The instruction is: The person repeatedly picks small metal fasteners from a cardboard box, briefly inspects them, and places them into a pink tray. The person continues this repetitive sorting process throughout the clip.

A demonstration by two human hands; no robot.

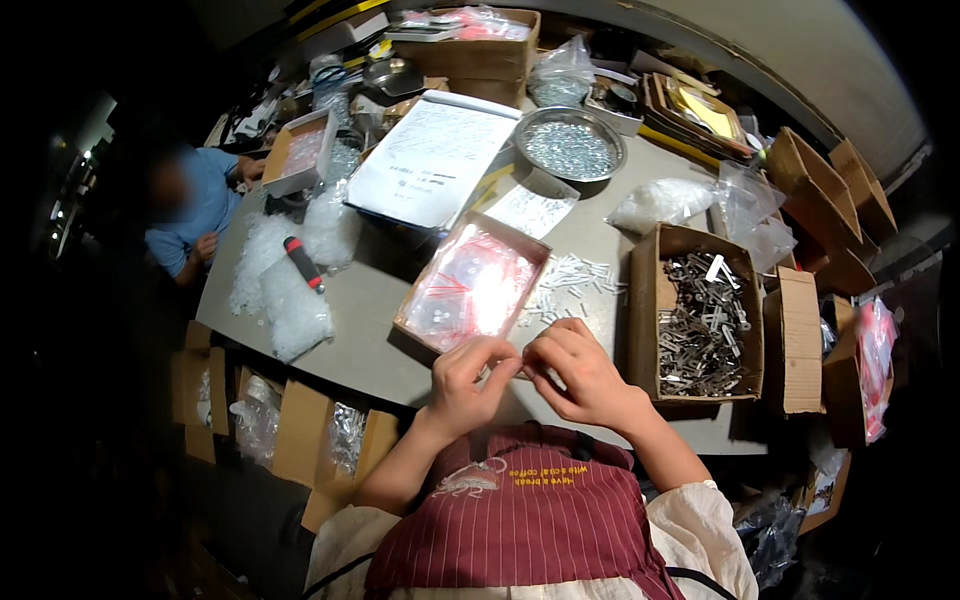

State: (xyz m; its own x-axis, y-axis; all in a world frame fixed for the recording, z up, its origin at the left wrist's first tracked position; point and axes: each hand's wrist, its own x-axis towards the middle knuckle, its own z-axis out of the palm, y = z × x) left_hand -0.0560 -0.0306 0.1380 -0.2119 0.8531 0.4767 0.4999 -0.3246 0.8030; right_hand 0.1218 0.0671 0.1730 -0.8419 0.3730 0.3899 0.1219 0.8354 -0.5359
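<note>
Hands fill the middle of the head view, just below its centre: the left hand [468, 385] and the right hand [575, 378] bend their fingers into narrow pinches, tips almost meeting, and whatever they may hold between them is too small to tell. Right above, a shallow box [416, 337] bears clear pink-edged packets [462, 285], and just right of it white strips [580, 278] lie loose across the tabletop [370, 310]. Progress seems partial, judging by this spread: many strips lie scattered singly, and a carton [643, 320] at centre right is well stocked with metal clips [703, 335]; whether any packet is finished cannot be told, and no piece shows as plainly completed. As for room, the hands work at the near table edge, with the apron [520, 510] close below them. The shallow box limits movement upward and the carton's wall bounds the right side, leaving a narrow strip of surface between. More grey surface shows at centre left, between the box and the plastic bags [297, 312] with a red-and-black tool [303, 264] on them. Toward the upper middle, a notepad [435, 160] and a round metal bowl [575, 178] crowd the far side.
</note>
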